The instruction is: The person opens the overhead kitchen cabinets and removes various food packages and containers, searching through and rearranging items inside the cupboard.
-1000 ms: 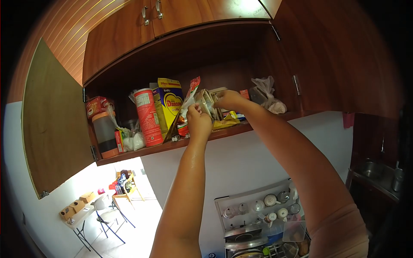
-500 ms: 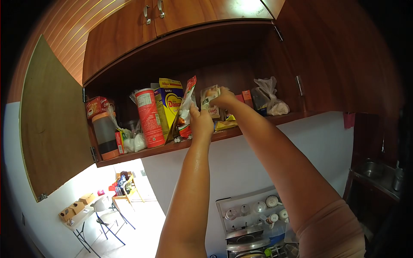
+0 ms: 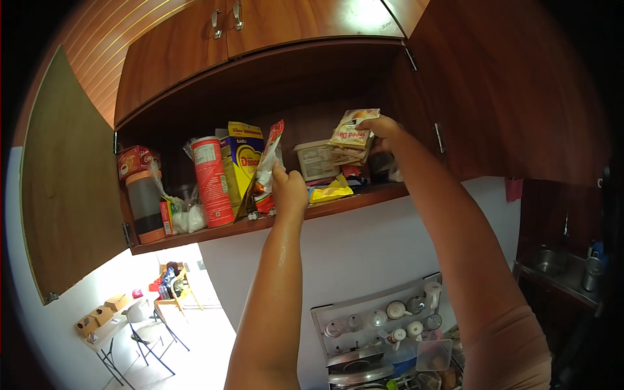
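Note:
In the head view my right hand grips a bundle of "Good Day" sachets, raised above the shelf's right half. My left hand is closed at the edge of a red and white packet, which leans upright on the shelf. Just left of that packet stands a yellow and blue "Dancow" box. A clear plastic tub sits behind, between my hands. In front of it lies a yellow packet near the shelf edge.
A tall red canister, an orange-lidded jar and small bags fill the shelf's left end. An open cabinet door hangs at far left. Below are a dish rack with cups and a sink.
My right hand has lifted the sachets up and to the right, uncovering the plastic tub. My left hand stays at the red and white packet. The view has shifted slightly.

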{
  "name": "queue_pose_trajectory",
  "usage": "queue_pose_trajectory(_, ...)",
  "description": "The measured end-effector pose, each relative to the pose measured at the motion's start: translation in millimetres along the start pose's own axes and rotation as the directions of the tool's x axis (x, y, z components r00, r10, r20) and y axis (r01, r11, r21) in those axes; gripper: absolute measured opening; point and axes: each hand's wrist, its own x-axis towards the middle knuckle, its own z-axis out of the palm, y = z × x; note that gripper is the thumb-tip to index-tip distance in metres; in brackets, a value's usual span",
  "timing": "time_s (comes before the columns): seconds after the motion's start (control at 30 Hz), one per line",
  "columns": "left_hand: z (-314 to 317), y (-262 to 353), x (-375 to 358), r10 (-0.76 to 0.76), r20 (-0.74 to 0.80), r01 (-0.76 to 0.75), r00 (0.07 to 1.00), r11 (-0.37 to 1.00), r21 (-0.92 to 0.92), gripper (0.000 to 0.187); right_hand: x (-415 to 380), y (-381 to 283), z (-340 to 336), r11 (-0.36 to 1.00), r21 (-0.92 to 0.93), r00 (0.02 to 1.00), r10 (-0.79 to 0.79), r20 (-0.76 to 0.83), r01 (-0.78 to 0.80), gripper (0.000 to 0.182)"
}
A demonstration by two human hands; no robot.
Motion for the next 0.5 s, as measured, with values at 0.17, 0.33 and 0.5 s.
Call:
queue_pose_trajectory(0.17, -1, 5, -4, -0.024, 0.009, 0.024, 1.000, 1.000, -0.009, 0.054, 20, 26, -36, 0.743, -0.643, 0.941, -0.323, -0.105, 0.184, 0.052)
queue_pose_trajectory(0.33, 7, -18, 11, -0.004, 0.003, 0.004, 1.000, 0.999, 0.052, 0.054, -18, 50, -20, 0.402, -0.916, 0.888, -0.424, -0.176, 0.010, 0.065)
queue_pose_trajectory(0.5, -1, -3, 0, 0.006, 0.007, -0.007, 1.000, 0.995, 0.100, 0.051, -29, 59, -19, 0.438, -0.899, 0.788, -0.548, -0.282, -0.018, 0.070)
